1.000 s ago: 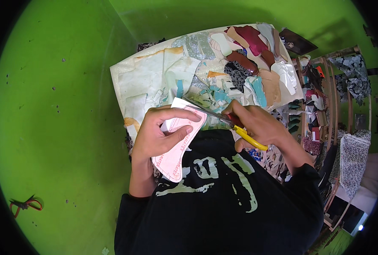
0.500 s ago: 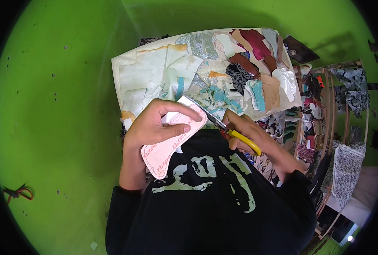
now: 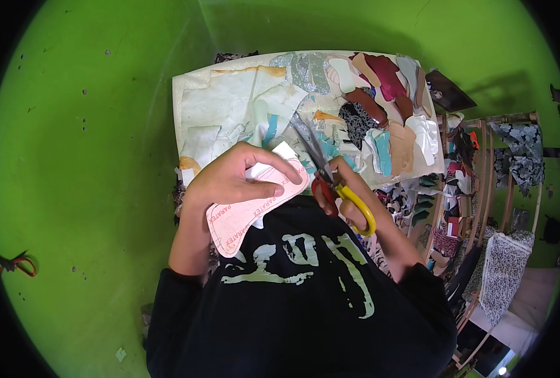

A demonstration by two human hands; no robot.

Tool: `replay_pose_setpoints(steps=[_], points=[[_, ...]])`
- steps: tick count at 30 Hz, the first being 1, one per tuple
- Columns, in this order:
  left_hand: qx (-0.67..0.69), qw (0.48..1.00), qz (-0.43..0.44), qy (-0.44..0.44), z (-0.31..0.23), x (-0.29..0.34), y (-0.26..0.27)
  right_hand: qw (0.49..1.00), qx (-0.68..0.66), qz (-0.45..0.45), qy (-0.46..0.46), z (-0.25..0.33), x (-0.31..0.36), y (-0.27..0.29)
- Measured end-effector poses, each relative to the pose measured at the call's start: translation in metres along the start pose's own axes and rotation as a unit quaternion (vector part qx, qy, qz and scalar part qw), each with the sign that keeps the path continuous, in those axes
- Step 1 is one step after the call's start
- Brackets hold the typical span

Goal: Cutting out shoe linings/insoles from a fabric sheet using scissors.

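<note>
My left hand [image 3: 239, 173] pinches a pink sole-shaped template [image 3: 245, 211] with red printing and a drawn line along its rim. White sheet material [image 3: 285, 150] sticks out from behind its upper end, and a little shows below. In my right hand [image 3: 352, 195] is a pair of scissors [image 3: 317, 151] with one red and one yellow handle. The blades point up and left, slightly parted, just right of the template and apart from it. What lies under the left fingers is hidden.
Beyond my hands stands a pale table [image 3: 178, 132] covered with white sheets [image 3: 213, 97], teal scraps and sole-shaped pieces in brown, maroon and tan [image 3: 401, 148]. To the right is a wooden rack [image 3: 478, 189] hung with fabric. A green wall [image 3: 91, 164] fills the left.
The scissors have come away from the template's edge and swung more upright, their blades now in full view. The template stays in my left hand, slightly turned.
</note>
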State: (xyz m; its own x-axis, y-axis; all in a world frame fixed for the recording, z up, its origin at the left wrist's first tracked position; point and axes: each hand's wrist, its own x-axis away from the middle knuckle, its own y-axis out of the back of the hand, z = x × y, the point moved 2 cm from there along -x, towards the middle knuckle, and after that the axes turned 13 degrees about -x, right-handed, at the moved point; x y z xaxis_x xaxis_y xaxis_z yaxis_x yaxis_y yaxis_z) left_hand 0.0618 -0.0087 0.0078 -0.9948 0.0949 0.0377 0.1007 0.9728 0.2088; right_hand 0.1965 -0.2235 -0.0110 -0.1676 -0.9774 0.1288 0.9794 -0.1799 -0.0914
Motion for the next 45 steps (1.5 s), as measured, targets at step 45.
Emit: replay_pose_setpoints(steps=[45], points=[[0.080, 0.918, -0.387, 0.023, 0.027, -0.005, -0.011, 0.954, -0.157, -0.202, 0.158, -0.059, -0.066, -0.033]])
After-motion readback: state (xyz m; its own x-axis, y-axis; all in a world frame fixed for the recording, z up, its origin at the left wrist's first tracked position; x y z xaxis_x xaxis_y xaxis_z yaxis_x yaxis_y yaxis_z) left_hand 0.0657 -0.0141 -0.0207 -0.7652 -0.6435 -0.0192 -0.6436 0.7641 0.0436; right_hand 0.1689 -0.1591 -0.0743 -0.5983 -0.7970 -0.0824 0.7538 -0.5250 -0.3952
